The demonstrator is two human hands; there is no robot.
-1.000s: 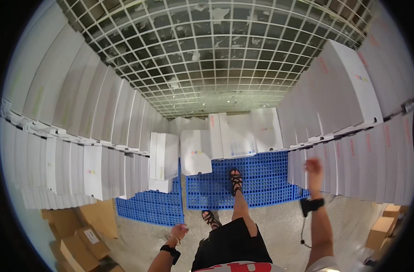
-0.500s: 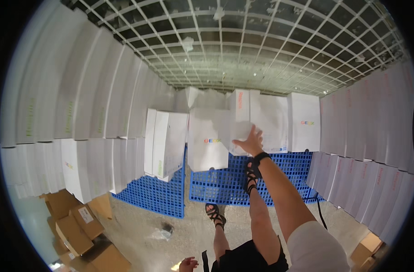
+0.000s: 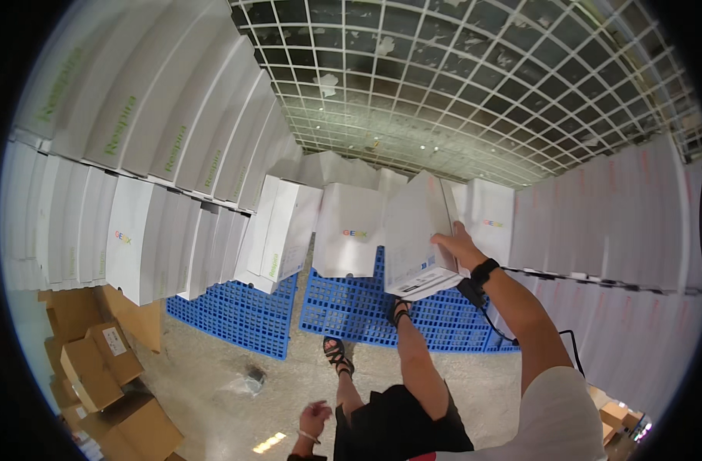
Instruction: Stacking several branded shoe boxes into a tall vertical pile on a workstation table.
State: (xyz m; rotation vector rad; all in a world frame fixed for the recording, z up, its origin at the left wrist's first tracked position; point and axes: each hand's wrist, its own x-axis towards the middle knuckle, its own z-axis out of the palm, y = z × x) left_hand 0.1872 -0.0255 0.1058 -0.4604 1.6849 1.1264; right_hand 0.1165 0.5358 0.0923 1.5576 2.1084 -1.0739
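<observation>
My right hand (image 3: 458, 247) is raised and grips the edge of a white flat carton (image 3: 415, 237), which is pulled out from the stack of like cartons behind it. A black band with a cable sits on that wrist. My left hand (image 3: 314, 419) hangs low by my hip, fingers loosely apart, holding nothing. One sandalled foot (image 3: 399, 311) is on a blue plastic pallet (image 3: 351, 311); the other (image 3: 336, 355) stands on the concrete floor.
Tall stacks of white cartons (image 3: 136, 230) line the left, the back and the right (image 3: 612, 223). A second blue pallet (image 3: 236, 315) lies to the left. Brown cardboard boxes (image 3: 97, 361) pile up at the lower left. A grid ceiling (image 3: 443, 77) is overhead.
My right arm swung from my side up to the stack and took hold of a white carton. I stepped closer, one foot onto the pallet. The left hand stayed low.
</observation>
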